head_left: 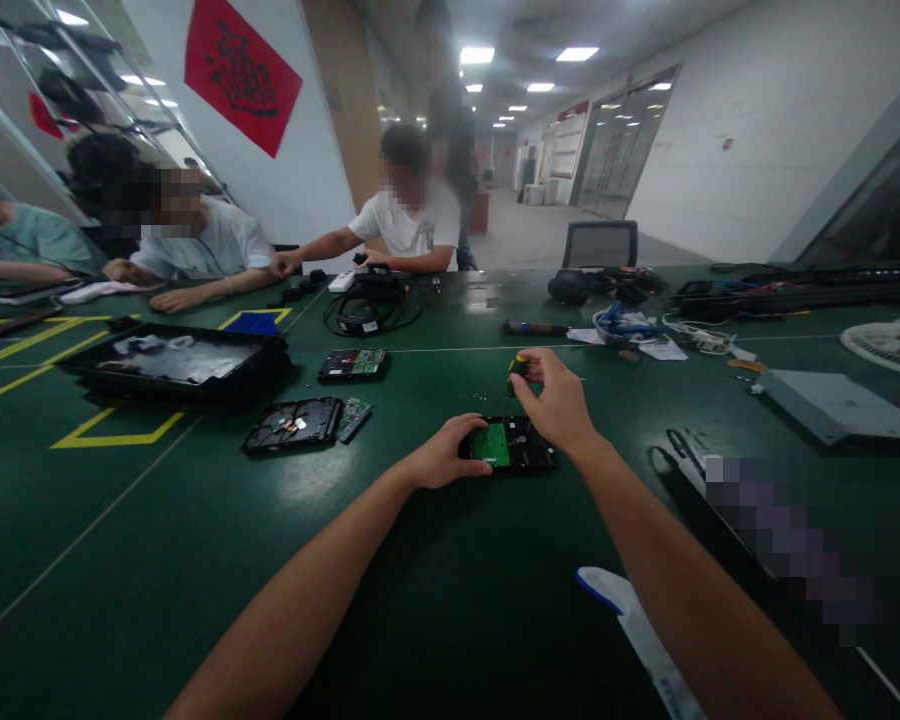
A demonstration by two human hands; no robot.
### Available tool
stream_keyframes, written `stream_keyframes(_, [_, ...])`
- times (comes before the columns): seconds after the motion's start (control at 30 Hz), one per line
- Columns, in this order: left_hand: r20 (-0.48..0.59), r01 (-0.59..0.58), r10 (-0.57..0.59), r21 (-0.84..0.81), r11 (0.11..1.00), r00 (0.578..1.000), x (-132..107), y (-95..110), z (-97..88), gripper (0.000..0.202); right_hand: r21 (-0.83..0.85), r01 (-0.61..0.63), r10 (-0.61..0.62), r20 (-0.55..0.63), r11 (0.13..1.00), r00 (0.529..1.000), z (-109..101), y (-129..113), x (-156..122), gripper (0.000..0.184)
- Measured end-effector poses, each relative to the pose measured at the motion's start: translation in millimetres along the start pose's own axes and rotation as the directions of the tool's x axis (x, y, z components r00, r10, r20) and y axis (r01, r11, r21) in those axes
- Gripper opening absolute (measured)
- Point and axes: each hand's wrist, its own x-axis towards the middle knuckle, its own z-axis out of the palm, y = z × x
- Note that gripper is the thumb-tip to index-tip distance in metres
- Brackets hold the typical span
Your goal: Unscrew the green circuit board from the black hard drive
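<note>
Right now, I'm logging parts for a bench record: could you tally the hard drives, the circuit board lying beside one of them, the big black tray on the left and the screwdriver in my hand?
Hard drives: 3 (held drive, nearer left drive, farther left drive)
Loose circuit board: 1
Black tray: 1
Held screwdriver: 1
Total: 6

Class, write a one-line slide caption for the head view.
At a green table, the left hand holds a hard drive while the right hand grips a screwdriver over it.
</note>
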Motion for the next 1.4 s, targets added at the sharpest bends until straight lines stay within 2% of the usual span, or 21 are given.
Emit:
stream_keyframes(0.2, [-0.003,0.009,-0.009,-0.007,1.0,1.0,0.2,-1.4,0.0,0.083,-0.069,0.061,-0.061,-0.003,0.996,0.998,-2.6,-3.0,0.2,0.031])
stream_keyframes(0.43, [-0.014,-0.024,0.024,0.001,1.0,1.0,-0.3,-1.7,0.8,0.081,0.01,-0.018,0.018,-0.034,1.0,0.999,1.9,2.6,0.8,0.03])
stream_keyframes(0.67, [-0.008,-0.023,0.023,0.013,1.0,1.0,-0.3,-2.4,0.2,0.082,-0.061,0.056,-0.057,-0.014,0.997,0.998,-1.7,-3.0,0.8,0.032])
stream_keyframes(0.87, [-0.002,-0.007,0.007,0.008,1.0,1.0,-0.5,0.2,-0.9,0.083,-0.013,-0.012,0.012,-0.037,1.0,0.999,-1.5,-0.8,1.0,0.026])
stream_keyframes(1.13, [0.005,0.018,-0.018,-0.007,1.0,1.0,-0.8,2.5,-2.1,0.083,-0.062,0.032,-0.035,-0.054,0.998,0.998,-3.7,-6.4,1.8,0.021])
stream_keyframes(1.27, [0.002,0.016,-0.016,-0.017,1.0,1.0,-1.0,2.7,-2.0,0.082,-0.023,0.004,-0.005,-0.039,1.0,0.999,-2.3,-4.0,1.0,0.024])
stream_keyframes(1.4, [-0.013,-0.01,0.01,-0.007,1.0,1.0,-0.6,1.1,-0.3,0.081,-0.073,0.021,-0.024,-0.043,0.997,0.999,-2.3,-3.9,0.6,0.028])
